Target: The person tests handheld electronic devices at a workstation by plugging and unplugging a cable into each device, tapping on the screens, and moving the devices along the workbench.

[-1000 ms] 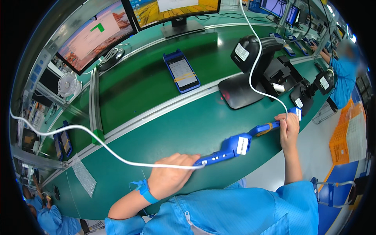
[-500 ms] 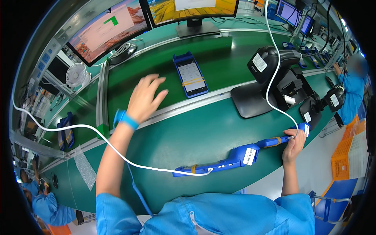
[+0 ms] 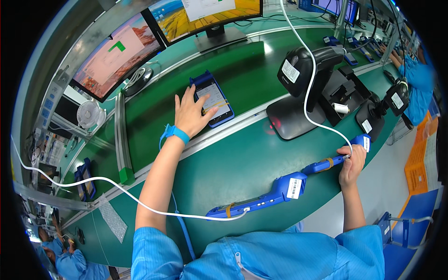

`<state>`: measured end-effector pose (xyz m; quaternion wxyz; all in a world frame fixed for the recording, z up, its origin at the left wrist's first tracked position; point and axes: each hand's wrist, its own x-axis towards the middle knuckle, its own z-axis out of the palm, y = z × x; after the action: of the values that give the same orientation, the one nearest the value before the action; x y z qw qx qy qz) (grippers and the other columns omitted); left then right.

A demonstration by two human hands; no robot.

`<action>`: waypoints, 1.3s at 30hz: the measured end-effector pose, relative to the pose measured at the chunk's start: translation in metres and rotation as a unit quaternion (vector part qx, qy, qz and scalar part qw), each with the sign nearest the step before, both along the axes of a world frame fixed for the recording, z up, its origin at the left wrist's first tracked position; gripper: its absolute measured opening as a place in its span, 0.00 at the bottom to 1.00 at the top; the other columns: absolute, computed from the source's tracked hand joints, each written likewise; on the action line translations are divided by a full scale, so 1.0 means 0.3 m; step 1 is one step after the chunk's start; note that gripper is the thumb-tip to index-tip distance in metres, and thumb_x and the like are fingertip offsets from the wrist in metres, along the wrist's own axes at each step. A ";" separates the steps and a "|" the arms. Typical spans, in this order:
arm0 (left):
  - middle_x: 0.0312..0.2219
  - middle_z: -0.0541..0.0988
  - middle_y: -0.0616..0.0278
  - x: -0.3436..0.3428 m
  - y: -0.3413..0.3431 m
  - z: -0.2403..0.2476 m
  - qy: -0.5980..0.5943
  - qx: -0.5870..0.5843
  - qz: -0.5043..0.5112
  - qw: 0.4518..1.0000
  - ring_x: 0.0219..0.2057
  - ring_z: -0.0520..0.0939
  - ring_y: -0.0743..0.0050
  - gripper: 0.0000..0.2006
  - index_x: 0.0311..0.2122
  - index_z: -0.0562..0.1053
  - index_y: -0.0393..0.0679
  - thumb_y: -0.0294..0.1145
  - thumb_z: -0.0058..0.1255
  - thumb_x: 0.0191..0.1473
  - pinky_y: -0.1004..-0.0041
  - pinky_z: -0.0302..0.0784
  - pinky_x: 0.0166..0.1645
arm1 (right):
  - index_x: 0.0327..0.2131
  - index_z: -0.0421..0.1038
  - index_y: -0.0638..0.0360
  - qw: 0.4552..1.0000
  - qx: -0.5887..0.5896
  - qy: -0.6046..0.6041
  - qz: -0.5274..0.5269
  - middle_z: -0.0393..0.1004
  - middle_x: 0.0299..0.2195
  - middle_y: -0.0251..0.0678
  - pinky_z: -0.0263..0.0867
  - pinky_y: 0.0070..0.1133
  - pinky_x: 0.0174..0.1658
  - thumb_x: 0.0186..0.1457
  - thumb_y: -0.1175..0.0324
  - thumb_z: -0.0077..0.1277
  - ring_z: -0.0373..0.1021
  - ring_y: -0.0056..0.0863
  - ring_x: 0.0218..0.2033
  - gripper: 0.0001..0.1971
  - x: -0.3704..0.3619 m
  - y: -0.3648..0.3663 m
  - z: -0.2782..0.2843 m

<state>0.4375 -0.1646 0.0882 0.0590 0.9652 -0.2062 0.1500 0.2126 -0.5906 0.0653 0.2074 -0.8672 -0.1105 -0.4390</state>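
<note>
My left hand (image 3: 192, 113), with a blue strap at its wrist, reaches over a blue handheld terminal (image 3: 217, 102) on the green strip beyond the metal rail. Its fingers are spread along the terminal's left side and over part of the lit screen; whether they touch it I cannot tell. My right hand (image 3: 353, 164) is closed around a second blue handheld terminal (image 3: 323, 164), where a white cable (image 3: 311, 93) ends at its side. Another blue terminal (image 3: 261, 199) lies on edge before me, with a white cable (image 3: 140, 201) plugged in. Yellow-brown bands wrap the terminals.
A black barcode scanner on a stand (image 3: 303, 74) stands right of the middle, beside a black tray (image 3: 347, 95). Monitors (image 3: 119, 56) line the back. A small white fan (image 3: 88, 114) and bubble wrap (image 3: 113, 218) are at left. Co-workers (image 3: 417, 84) sit at both sides.
My left hand has moved right onto the terminal beyond the rail. My right hand keeps its hold. The whole view has shifted a little, and a red glow now shows at the scanner's base.
</note>
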 end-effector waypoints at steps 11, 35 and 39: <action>0.60 0.68 0.39 0.093 0.043 -0.145 0.144 -0.255 0.163 0.942 0.65 0.66 0.48 0.37 0.56 0.70 0.33 0.58 0.59 0.53 0.42 0.52 0.68 | 0.29 0.74 0.59 1.000 0.002 -0.009 0.011 0.74 0.27 0.37 0.58 0.30 0.44 0.69 0.50 0.34 0.69 0.37 0.32 0.26 0.012 0.013 0.011; 0.37 0.81 0.43 -0.626 0.112 0.189 0.172 -0.172 -0.119 0.963 0.36 0.86 0.50 0.22 0.53 0.71 0.38 0.17 0.55 0.51 0.62 0.80 0.40 | 0.40 0.74 0.55 0.982 -0.048 0.161 0.090 0.74 0.35 0.32 0.61 0.32 0.50 0.43 0.44 0.65 0.69 0.38 0.41 0.28 -0.023 -0.028 0.127; 0.50 0.75 0.44 -0.666 0.100 0.221 0.094 -0.113 -0.108 0.983 0.50 0.79 0.45 0.28 0.56 0.69 0.39 0.22 0.60 0.47 0.51 0.73 0.56 | 0.44 0.71 0.55 0.979 -0.096 0.164 0.079 0.74 0.38 0.34 0.62 0.38 0.56 0.35 0.53 0.72 0.69 0.41 0.42 0.32 -0.028 -0.007 0.156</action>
<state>0.2376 -0.1345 0.1546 0.2026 0.9341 -0.2846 0.0739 0.2041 -0.5927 0.1121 0.1729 -0.9317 -0.1848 -0.2604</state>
